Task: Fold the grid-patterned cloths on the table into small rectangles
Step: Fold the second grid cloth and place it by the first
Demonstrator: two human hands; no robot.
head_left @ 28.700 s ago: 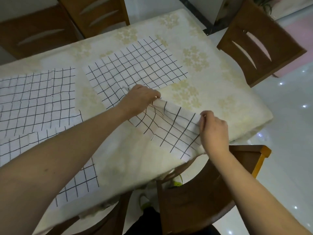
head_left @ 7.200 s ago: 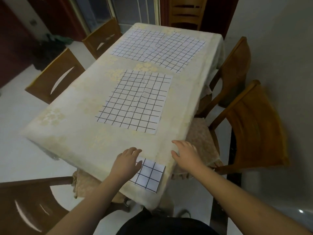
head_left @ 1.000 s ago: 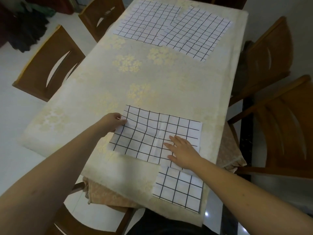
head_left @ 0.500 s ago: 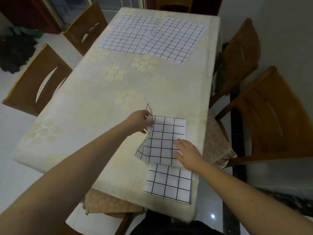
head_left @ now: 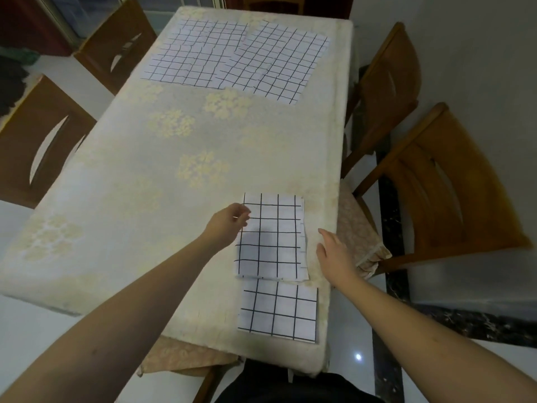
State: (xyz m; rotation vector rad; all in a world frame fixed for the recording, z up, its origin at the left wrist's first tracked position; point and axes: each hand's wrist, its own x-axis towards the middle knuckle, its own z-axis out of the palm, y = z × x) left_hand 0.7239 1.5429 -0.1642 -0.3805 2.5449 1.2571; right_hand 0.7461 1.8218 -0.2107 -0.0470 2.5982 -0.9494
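Far end of bench [head_left: 122, 181]: two flat cloths [head_left: 232, 58], overlapping, still unfolded — by my judgement half the job left.

My left hand [head_left: 228, 225] at left edge of half-folded cloth [head_left: 271, 237], fingers loosely curled, touching edge; firm pinch or not, cannot tell.

Just below it: finished small rectangle [head_left: 278, 311] near bench's near edge.

My right hand [head_left: 334, 255] just right of cloth, fingers relaxed, holding nothing.

Half second back: left flap in air, right hand pressing cloth. Now flap down, right hand off.
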